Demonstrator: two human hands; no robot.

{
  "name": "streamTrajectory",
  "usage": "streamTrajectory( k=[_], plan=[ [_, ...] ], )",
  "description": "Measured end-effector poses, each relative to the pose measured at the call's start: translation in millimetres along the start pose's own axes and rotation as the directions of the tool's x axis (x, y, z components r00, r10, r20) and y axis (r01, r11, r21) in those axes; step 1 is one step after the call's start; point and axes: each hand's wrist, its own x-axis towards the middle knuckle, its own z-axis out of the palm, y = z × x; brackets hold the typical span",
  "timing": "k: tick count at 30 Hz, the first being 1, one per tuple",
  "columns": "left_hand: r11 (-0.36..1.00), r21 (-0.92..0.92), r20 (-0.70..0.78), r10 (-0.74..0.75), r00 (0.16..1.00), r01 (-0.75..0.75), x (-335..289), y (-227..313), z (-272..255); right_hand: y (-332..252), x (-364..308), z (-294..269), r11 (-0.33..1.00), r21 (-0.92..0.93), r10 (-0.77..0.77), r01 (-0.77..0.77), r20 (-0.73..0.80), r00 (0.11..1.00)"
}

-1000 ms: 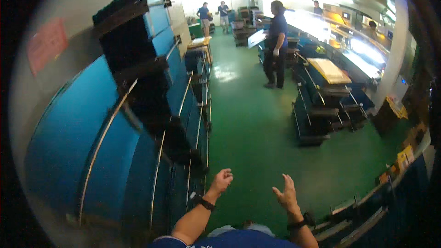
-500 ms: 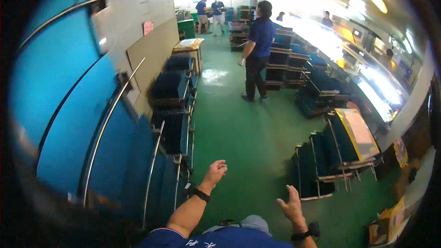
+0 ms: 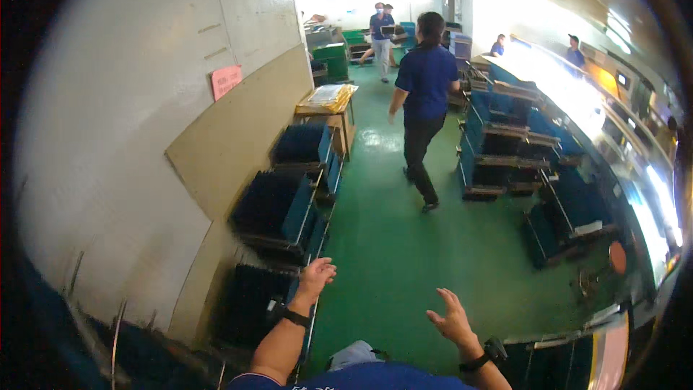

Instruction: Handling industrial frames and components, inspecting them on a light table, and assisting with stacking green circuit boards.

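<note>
My left hand (image 3: 315, 279) is held out low over the walkway with its fingers loosely curled and apart. Nothing shows in it. Nearest to it, on the left, stand racks of dark blue panels (image 3: 271, 206). My right hand (image 3: 452, 320) hangs in the air, thumb and fingers spread, also without anything in it. Both wrists wear a dark strap with a small device. Below the right hand, at the lower right, is another rack topped with a pink sheet (image 3: 612, 361).
A person in a dark blue shirt (image 3: 427, 76) walks ahead; more people (image 3: 380, 32) are farther off. Stacked racks (image 3: 505, 152) and a lit bench (image 3: 563, 87) line the right. At the left wall, a small table (image 3: 346, 126) bears yellow packets. A stool (image 3: 616, 257) stands at right.
I have moved forward: the blue panels at the far left have passed out of view and the racks are nearer. The person ahead has taken a step. Both hands remain free.
</note>
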Motion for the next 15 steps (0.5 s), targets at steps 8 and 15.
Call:
streamTrajectory(
  k=[8, 15],
  plan=[
    [0.995, -0.082, -0.02, 0.056, 0.998, -0.058, 339.6, 28.4, 20.7, 57.3, 304.6, 5.6, 0.989, -0.121, 0.096, -0.087, 0.069, 0.993],
    [0.999, -0.044, 0.066, -0.006, 0.998, 0.009, 603.3, 91.3, 67.1, 117.5, 531.4, -14.5, 0.971, -0.038, 0.238, -0.238, 0.005, 0.971]
  ],
)
